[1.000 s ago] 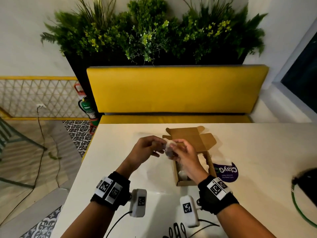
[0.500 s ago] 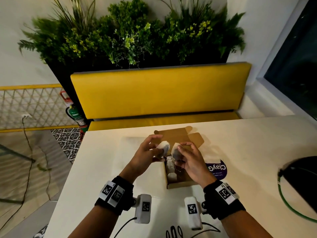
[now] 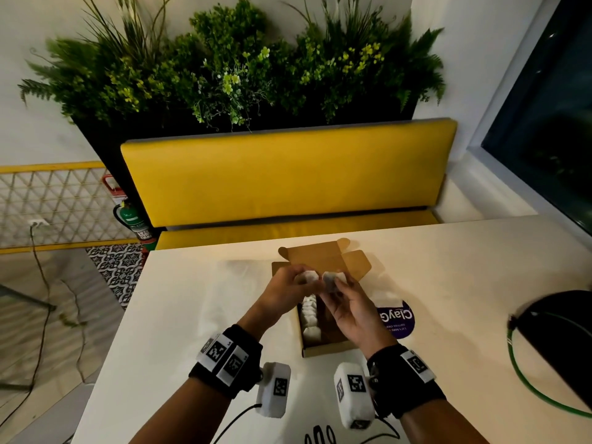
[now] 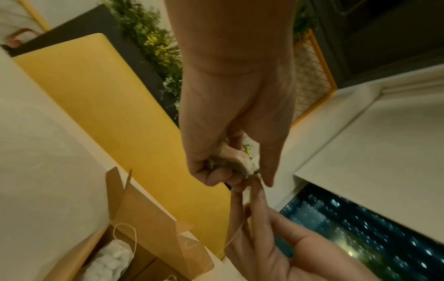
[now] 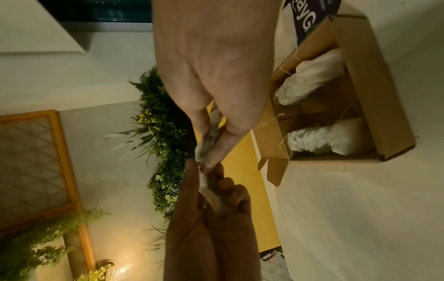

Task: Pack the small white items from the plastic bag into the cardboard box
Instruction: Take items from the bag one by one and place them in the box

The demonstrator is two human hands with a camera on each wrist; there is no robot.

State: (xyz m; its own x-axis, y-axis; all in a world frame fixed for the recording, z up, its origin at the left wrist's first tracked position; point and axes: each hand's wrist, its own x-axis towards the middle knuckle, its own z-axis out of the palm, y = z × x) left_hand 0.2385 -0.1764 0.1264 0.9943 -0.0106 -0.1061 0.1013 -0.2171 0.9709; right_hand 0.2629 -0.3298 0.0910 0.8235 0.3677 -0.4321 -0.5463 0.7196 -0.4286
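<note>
Two small white sachets are held side by side above the open cardboard box (image 3: 325,350). My left hand (image 3: 304,280) pinches one sachet (image 3: 309,277), and my right hand (image 3: 336,285) pinches the other sachet (image 3: 333,279). The left wrist view shows that left-hand sachet (image 4: 230,161) between curled fingers, with a thin string trailing from it. My right thumb and fingers squeeze their sachet (image 5: 209,136) in the right wrist view. Several more sachets (image 3: 310,318) lie inside the box (image 5: 374,95). Right of the box lies the plastic bag (image 3: 395,318) with its purple label.
The box's lid flaps (image 3: 320,257) stand open at its far end. A black object with a green cable (image 3: 557,341) sits at the table's right edge. Behind the white table (image 3: 192,299) is a yellow bench (image 3: 282,177). Black cables (image 3: 320,439) lie at the near edge.
A second ago both hands worked on one white clump together. Now each hand holds its own sachet, slightly apart, farther over the box's back end.
</note>
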